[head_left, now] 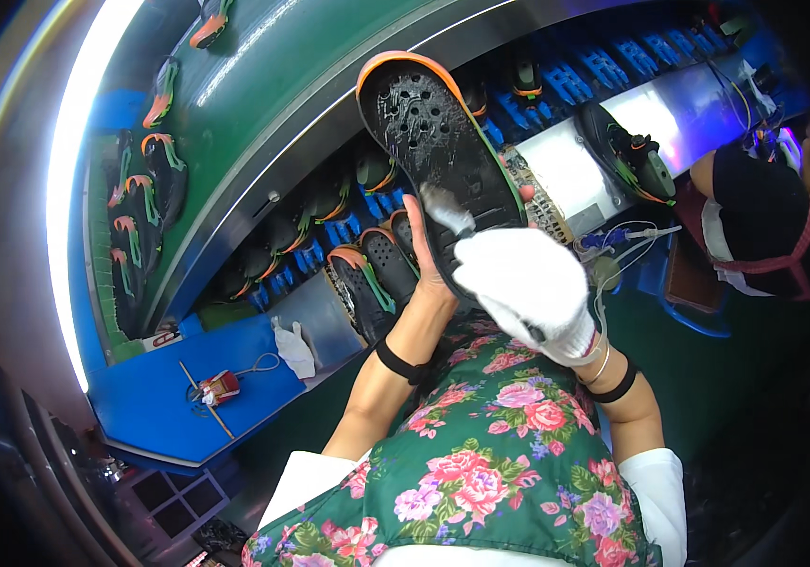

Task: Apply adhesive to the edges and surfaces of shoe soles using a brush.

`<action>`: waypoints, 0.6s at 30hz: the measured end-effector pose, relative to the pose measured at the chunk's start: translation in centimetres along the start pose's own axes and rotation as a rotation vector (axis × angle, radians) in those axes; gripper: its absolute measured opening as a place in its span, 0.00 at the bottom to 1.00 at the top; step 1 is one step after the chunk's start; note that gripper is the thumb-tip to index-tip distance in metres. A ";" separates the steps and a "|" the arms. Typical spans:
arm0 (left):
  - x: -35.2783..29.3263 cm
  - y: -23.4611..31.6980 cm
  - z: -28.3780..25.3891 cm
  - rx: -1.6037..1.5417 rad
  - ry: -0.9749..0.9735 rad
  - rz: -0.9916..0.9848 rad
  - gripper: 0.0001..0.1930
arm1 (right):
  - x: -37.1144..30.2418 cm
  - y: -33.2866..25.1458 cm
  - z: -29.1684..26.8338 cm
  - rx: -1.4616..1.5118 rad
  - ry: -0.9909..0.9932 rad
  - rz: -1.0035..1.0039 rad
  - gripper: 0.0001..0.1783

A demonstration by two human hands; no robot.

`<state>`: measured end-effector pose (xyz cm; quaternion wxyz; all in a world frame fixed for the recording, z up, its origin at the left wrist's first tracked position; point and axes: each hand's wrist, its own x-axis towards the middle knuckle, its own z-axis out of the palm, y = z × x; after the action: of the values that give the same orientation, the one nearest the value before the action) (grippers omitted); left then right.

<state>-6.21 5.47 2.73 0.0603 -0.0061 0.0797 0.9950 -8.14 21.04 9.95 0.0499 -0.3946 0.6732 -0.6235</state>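
A black shoe sole (476,165) with an orange and green edge is held up in front of me. Its upper part has several round holes and a glossy wet film. My bare left hand (424,248) grips it from below, thumb along the left edge and fingertips showing past the right edge. A white knit glove covers my right hand (526,283), which is closed round a brush (448,210). The brush's pale bristles touch the sole's inner surface near the middle; its handle is hidden in the glove.
Black shoes (360,283) stand by a rack with blue holders (570,83). More shoe parts lie on the green conveyor belt (263,57). A blue side table (155,397) holds a small red-and-white object. At right, a black shoe (622,151) rests near a seated co-worker (759,217).
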 end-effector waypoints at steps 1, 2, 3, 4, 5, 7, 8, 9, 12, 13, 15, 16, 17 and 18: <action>0.4 0.0 0.5 -0.058 -0.136 -0.034 0.57 | 0.3 0.1 0.2 -0.127 -0.032 -0.108 0.16; 0.5 0.0 0.8 -0.066 -0.122 -0.018 0.57 | 0.4 0.1 0.0 -0.104 -0.020 -0.169 0.15; 0.6 0.0 1.1 -0.073 -0.108 -0.003 0.56 | 0.4 0.3 -0.4 -0.082 -0.008 -0.230 0.15; 0.8 -0.1 1.9 -0.071 -0.103 -0.006 0.56 | 0.1 0.8 -0.5 -0.057 0.038 -0.165 0.14; 1.1 -0.4 2.9 -0.127 -0.034 0.068 0.56 | 0.0 1.1 -0.7 -0.035 0.085 -0.098 0.13; 1.1 -0.3 2.9 -0.182 0.038 0.142 0.56 | 0.2 1.1 -0.8 -0.062 0.128 -0.112 0.14; 1.3 0.2 1.8 -0.118 -0.040 0.101 0.55 | 0.2 0.6 -0.8 -0.107 0.047 -0.147 0.15; 1.5 0.6 0.9 -0.055 -0.119 0.061 0.55 | 0.3 0.1 -0.8 -0.151 -0.035 -0.182 0.16; 2.2 0.9 0.5 -0.124 -0.185 0.031 0.54 | 0.1 0.6 -0.3 -0.057 -0.023 -0.284 0.15; 2.2 1.0 0.5 -0.141 -0.222 0.030 0.53 | 0.4 0.1 -1.0 -0.002 -0.031 -0.248 0.14; 2.2 1.0 0.3 -0.148 -0.220 0.047 0.54 | 0.1 1.1 -1.3 0.014 0.070 -0.177 0.12; 2.4 0.9 0.6 -0.155 -0.233 0.053 0.54 | 0.1 1.2 -1.4 -0.039 0.060 -0.180 0.14; 2.4 0.8 0.7 -0.161 -0.245 0.058 0.55 | 0.1 1.2 -1.5 -0.093 0.050 -0.183 0.15; 2.4 1.1 0.5 -0.133 -0.203 0.072 0.55 | -0.2 1.1 -1.4 -0.107 -0.027 -0.226 0.16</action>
<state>-8.70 4.79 3.39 0.0320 0.0935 0.0073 0.9951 -9.34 22.18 9.24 -0.0328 -0.4783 0.6559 -0.5831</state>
